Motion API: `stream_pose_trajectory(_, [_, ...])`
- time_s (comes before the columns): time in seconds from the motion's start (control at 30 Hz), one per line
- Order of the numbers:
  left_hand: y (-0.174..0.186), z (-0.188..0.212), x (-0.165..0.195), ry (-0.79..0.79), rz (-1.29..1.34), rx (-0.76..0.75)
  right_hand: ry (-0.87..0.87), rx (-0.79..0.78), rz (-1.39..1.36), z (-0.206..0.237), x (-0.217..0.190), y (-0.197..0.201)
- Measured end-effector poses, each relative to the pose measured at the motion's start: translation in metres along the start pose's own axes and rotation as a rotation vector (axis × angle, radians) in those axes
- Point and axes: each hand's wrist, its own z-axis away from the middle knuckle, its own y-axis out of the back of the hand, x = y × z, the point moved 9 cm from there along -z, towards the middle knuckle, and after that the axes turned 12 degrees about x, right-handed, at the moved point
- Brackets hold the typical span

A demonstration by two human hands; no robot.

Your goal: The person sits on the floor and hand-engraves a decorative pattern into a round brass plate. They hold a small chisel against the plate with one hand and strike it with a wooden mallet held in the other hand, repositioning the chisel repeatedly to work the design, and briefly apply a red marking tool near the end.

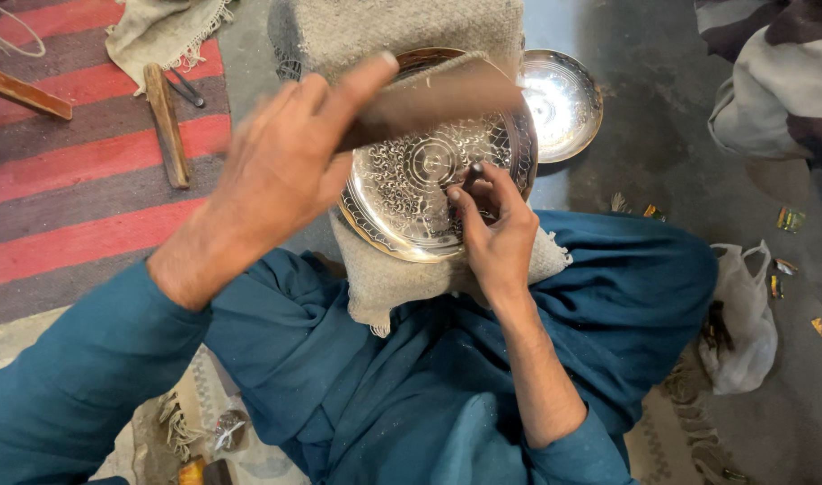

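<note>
Head view: the left hand (pixel 276 171) is raised, its fingers (pixel 361 85) wrapped around a blurred wooden mallet (pixel 438 103) that hangs over the engraved metal plate (pixel 411 184). The right hand (pixel 496 233) has its fingers (pixel 469 202) pinched together on a small dark chisel (pixel 472 172), whose tip touches the plate's patterned face. The plate lies tilted on a coarse grey cloth pad (pixel 384 278) under both hands. Just beyond the right fingers sits a plain shiny bowl (pixel 562 103).
</note>
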Motion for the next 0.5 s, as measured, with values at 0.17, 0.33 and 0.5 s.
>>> stream_pose_trajectory(0.17, [-0.009,0.007,0.004,-0.103,-0.432,-0.086,-0.028,0.031,0.136,-0.001,0.007,0.004])
stream_pose_trajectory(0.33, [0.002,0.038,-0.017,0.124,-0.058,-0.162,-0.098,0.068,-0.226,-0.019,0.013,0.032])
stream_pose_trajectory(0.5, [-0.022,0.125,-0.032,0.618,0.397,-0.372,0.118,-0.146,0.079,-0.029,0.001,0.030])
